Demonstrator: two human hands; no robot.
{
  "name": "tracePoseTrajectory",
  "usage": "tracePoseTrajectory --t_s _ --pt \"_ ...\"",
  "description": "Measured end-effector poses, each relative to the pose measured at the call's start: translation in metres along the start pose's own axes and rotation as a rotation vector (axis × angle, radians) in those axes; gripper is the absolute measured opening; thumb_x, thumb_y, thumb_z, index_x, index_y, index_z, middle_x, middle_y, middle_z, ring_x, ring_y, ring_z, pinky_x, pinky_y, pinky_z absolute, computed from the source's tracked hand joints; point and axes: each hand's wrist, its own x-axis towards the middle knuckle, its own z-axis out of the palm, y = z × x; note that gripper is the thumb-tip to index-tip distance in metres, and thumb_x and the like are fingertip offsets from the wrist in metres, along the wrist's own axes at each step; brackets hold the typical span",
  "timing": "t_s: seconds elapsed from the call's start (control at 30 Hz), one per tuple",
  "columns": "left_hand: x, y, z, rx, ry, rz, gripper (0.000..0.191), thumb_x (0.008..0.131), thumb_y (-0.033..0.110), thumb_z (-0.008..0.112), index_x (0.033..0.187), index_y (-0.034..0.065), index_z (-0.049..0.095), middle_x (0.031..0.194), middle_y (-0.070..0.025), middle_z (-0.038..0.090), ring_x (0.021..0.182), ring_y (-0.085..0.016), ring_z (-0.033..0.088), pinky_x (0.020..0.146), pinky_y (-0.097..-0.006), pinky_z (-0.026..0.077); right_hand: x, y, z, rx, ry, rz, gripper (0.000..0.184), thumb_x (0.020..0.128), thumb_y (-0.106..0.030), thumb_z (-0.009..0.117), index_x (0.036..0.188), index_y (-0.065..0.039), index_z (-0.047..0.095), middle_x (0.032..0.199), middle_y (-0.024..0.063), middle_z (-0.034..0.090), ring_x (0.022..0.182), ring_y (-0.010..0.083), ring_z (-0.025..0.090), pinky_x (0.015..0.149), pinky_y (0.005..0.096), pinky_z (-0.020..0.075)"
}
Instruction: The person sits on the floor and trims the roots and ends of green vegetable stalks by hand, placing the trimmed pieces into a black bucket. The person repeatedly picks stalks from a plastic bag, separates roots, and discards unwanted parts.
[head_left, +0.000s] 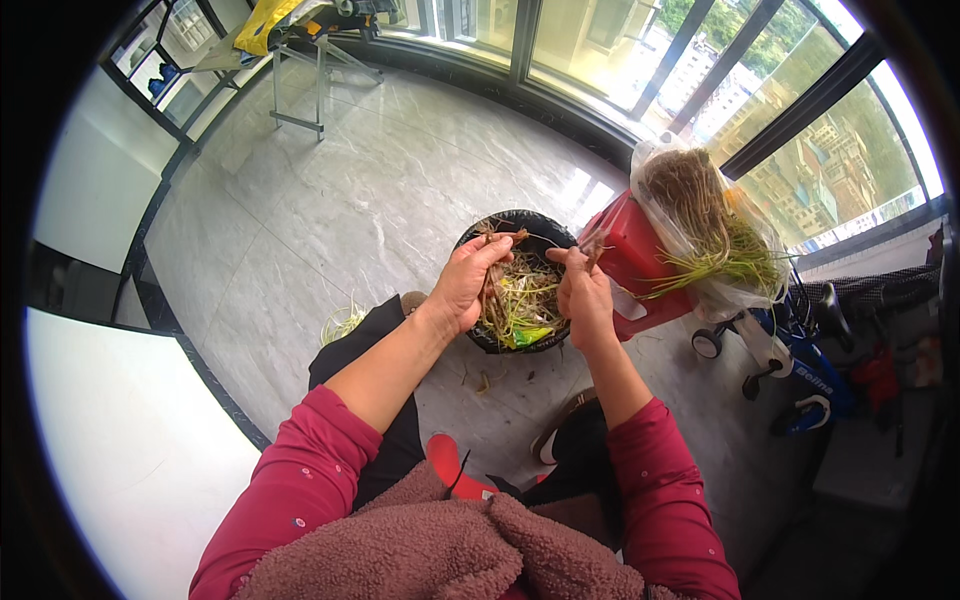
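Note:
My left hand (469, 277) grips a bundle of thin brown plant roots (491, 289) above the left side of a black-lined bin (517, 217). Opposite it, over the bin's right side, my right hand (586, 296) pinches a thin brownish root piece (597, 241). A pale strand (541, 237) spans part of the gap between the hands; whether both hold it is unclear. Inside the bin lie yellow-green plant scraps (525, 289) and a green wrapper (529, 336).
Right of the bin, a clear plastic bag (750, 296) with long-rooted greens (694, 199) rests on a red plastic stool or box (637, 255). A blue child's bicycle (814, 386) stands farther right. Loose greens (343, 322) lie on the tiled floor (277, 217) by my left leg.

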Motion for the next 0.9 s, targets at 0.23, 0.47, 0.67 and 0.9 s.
tracePoseTrajectory --t_s 0.23,0.47,0.67,0.9 --pt "0.01 -0.004 -0.011 -0.045 -0.056 -0.115 0.02 0.095 0.017 0.054 0.115 0.0137 0.059 0.091 0.0027 0.059 0.072 -0.005 0.053 0.063 -0.0213 0.044 -0.007 0.003 0.016 -0.03 0.024 -0.286 0.032 0.102 -0.023 0.044 0.128 -0.004 0.047 0.072 -0.0039 0.046 0.056 0.0026 0.038 0.048 0.0171 0.0304" --pt "0.012 -0.008 -0.009 -0.087 -0.079 0.03 0.033 0.097 0.008 0.048 0.129 0.0175 0.049 0.112 -0.0044 0.058 0.096 -0.015 0.06 0.078 -0.028 0.051 -0.019 -0.002 0.018 -0.305 -0.044 -0.456 0.016 0.099 -0.015 0.05 0.105 -0.003 0.059 0.072 -0.0077 0.048 0.061 0.001 0.038 0.053 0.0173 0.0314" --pt "0.015 -0.021 -0.007 -0.102 -0.173 -0.026 0.028 0.098 0.013 0.047 0.126 0.0114 0.049 0.111 -0.008 0.059 0.102 -0.019 0.06 0.087 -0.0339 0.05 -0.025 0.006 0.026 -0.824 -0.019 -0.644 0.017 0.079 -0.007 0.068 0.095 -0.002 0.063 0.084 0.0122 0.064 0.077 0.0247 0.065 0.067 0.0321 0.0508" --pt "0.018 -0.023 -0.006 -0.035 -0.228 -0.022 0.031 0.098 0.029 0.05 0.121 0.0085 0.051 0.109 -0.0067 0.06 0.102 -0.018 0.059 0.092 -0.0328 0.047 -0.014 0.017 0.02 -0.55 -0.108 -0.342 0.016 0.086 -0.014 0.064 0.098 -0.004 0.061 0.082 0.0034 0.061 0.072 0.0142 0.059 0.061 0.0265 0.0466"
